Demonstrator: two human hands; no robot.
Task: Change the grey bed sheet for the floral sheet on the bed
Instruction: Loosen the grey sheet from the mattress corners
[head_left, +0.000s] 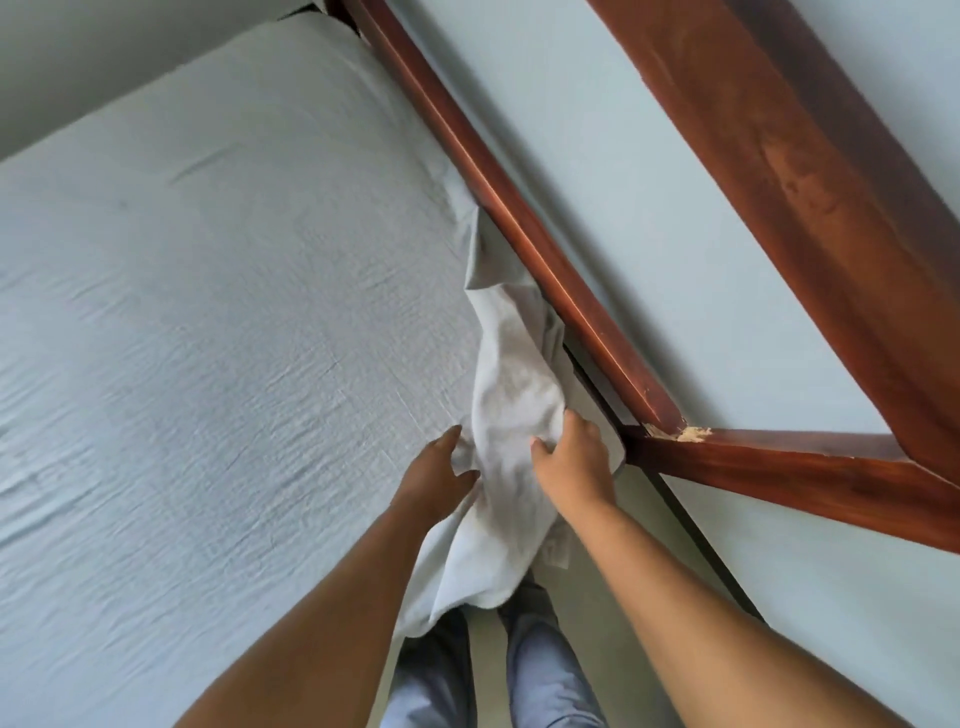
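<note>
The grey bed sheet (208, 312) lies spread over the mattress, filling the left of the view. Its corner (514, 415) is pulled loose by the wooden frame and bunched into a pale fold that hangs down past the bed's edge. My left hand (441, 480) holds the sheet at the left of this fold, its fingers hidden in the cloth. My right hand (576, 462) grips the bunched corner from the right, fingers curled into the fabric. No floral sheet is in view.
A dark wooden bed rail (519, 234) runs diagonally along the mattress and meets another wooden beam (779, 467) at a chipped joint. A broad wooden board (805, 182) crosses the pale wall. My legs in blue trousers (540, 675) stand below.
</note>
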